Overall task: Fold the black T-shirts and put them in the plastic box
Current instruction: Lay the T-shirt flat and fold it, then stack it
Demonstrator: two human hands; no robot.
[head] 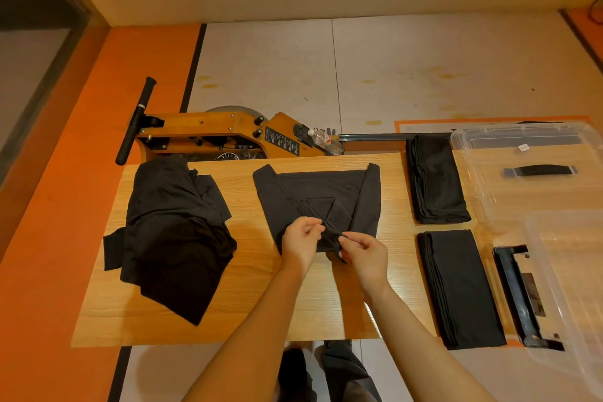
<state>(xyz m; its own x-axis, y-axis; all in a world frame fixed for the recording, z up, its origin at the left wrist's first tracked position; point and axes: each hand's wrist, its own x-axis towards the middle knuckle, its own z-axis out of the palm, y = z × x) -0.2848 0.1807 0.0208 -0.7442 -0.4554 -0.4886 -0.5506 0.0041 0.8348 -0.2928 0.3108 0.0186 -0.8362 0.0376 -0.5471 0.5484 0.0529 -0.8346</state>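
A black T-shirt [313, 196] lies spread at the middle of the wooden table [254, 300], its sides turned inward. My left hand [300, 246] and my right hand [365, 256] pinch the cloth at its near edge, close together. An unfolded heap of black T-shirts [173, 232] lies on the left. To the right lie two folded stacks, one far [435, 179] and one near [463, 287]. The clear plastic box [561, 258] stands at the right edge; a black latch shows on its near side.
A clear lid [522, 153] with a black handle lies at the far right. Behind the table stands an orange machine [208, 134] with a black handle bar and a plastic bottle [326, 140] on it. My legs show below the table's near edge.
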